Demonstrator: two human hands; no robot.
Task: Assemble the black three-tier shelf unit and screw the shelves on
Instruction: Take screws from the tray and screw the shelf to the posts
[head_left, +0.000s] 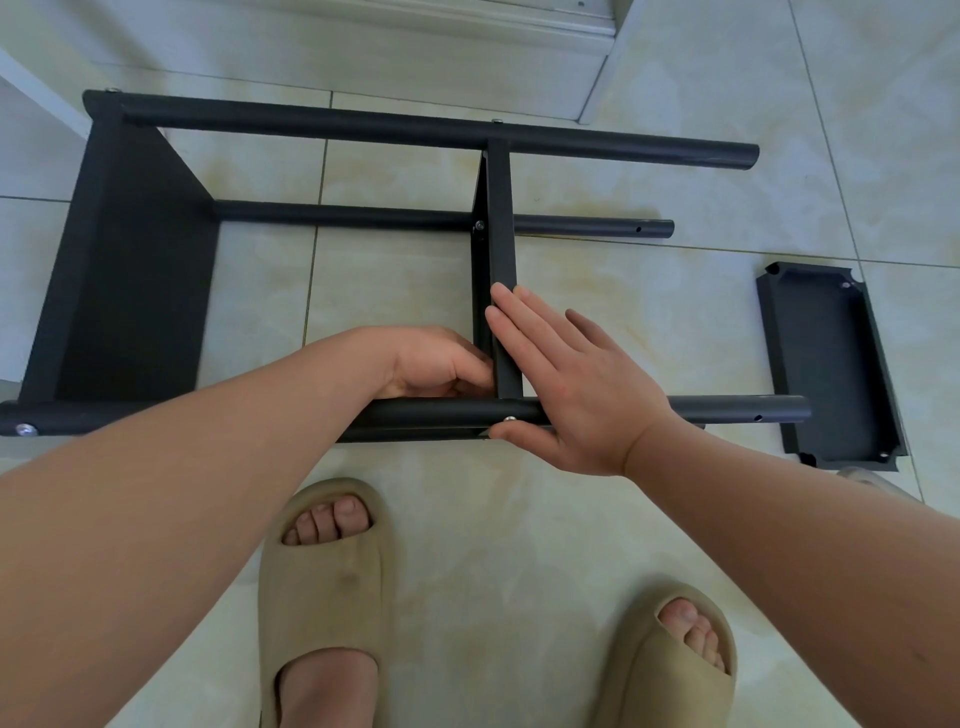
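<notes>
The black shelf unit lies on its side on the tiled floor. One shelf (124, 270) closes its left end and a middle shelf (500, 218) stands between the poles. The near pole (727, 408) runs left to right, with a silver screw (510, 419) where the middle shelf meets it. My right hand (566, 384) lies flat with straight fingers against the middle shelf's right face, thumb under the pole by the screw. My left hand (436, 364) has its fingers curled against the shelf's left side just above the near pole. A third shelf (826, 364) lies loose on the floor at the right.
The far pole (571, 140) and the inner pole (592, 227) stick out to the right with open ends. My two feet in beige slippers (327, 582) stand just in front of the unit. A white cabinet base (467, 52) runs along the back.
</notes>
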